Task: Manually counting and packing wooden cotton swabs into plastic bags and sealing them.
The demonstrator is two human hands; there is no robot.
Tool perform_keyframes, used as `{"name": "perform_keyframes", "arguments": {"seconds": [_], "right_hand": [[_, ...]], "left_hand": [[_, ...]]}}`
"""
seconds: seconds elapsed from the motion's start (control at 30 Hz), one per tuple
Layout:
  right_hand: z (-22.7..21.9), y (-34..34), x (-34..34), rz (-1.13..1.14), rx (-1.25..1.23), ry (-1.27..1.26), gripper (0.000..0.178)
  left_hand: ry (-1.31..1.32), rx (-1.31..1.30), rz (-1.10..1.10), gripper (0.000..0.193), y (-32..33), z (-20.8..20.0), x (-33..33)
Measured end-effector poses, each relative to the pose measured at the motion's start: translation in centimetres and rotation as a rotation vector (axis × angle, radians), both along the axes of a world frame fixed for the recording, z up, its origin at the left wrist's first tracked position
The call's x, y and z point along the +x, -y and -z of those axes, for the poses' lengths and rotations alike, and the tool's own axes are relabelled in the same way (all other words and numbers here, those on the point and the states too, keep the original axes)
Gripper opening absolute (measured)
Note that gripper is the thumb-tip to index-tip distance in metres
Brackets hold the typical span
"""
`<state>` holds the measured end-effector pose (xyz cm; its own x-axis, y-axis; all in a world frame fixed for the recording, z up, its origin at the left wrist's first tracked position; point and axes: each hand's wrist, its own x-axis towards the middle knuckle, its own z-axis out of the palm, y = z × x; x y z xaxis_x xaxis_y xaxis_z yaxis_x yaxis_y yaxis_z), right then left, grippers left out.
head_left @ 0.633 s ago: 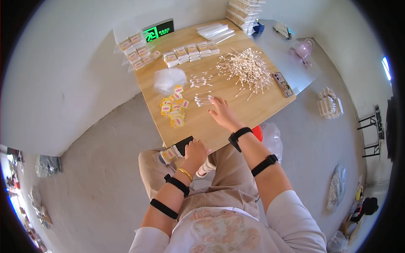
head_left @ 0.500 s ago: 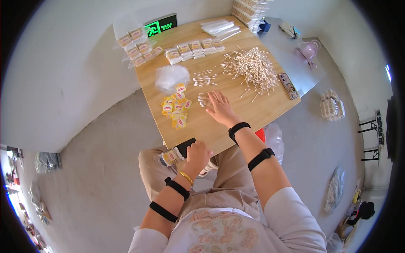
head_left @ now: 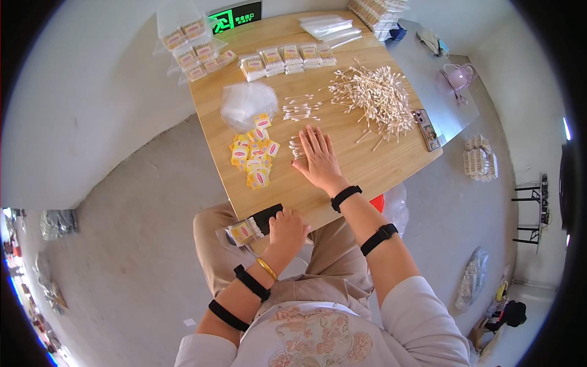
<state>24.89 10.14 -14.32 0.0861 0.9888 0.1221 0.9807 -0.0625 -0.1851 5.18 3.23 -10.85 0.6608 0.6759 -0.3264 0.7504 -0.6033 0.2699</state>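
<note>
My right hand [head_left: 319, 160] lies flat with its fingers spread over a small row of cotton swabs [head_left: 296, 147], partly hiding them. At the table's front edge, my left hand [head_left: 288, 231] has its fingers bent over the end of a black bar-shaped device [head_left: 268, 218]. A clear bag of cotton swabs with a yellow-and-white card [head_left: 246, 232] sticks out at the device's left end. Beyond my right hand lies another loose group of swabs [head_left: 299, 110]. A large heap of swabs [head_left: 376, 98] is to the right.
Yellow-and-white cards [head_left: 254, 160] and clear bags [head_left: 247, 105] lie on the left of the wooden table [head_left: 361, 183]. Filled packs [head_left: 284, 60] line the back, near flat plastic sleeves [head_left: 330, 29]. A phone [head_left: 427, 129] rests at the right edge. More packs [head_left: 195, 52] stand back left.
My right hand has spread flatter over the row of swabs. My left hand stays at the black device. The view has shifted slightly.
</note>
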Motion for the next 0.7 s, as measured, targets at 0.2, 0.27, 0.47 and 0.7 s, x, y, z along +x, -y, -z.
{"name": "perform_keyframes", "arguments": {"seconds": [0.2,0.27,0.47,0.7], "right_hand": [[0.3,0.1,0.5,-0.016,0.033,0.01,0.082],[0.3,-0.1,0.5,-0.012,0.029,0.014,0.082],[-0.3,-0.2,0.9,0.0,-0.005,-0.079,0.077],[-0.7,1.9,6.4,0.177,0.277,-0.485,0.047]], "left_hand": [[-0.013,-0.01,0.006,0.04,0.0,-0.3,0.2],[-0.012,0.001,0.011,0.041,0.0,-0.3,0.2],[0.056,-0.002,0.008,0.038,-1.3,-0.6,-0.5],[0.606,-0.021,-0.182,0.014,-10.0,-1.9,4.4]]}}
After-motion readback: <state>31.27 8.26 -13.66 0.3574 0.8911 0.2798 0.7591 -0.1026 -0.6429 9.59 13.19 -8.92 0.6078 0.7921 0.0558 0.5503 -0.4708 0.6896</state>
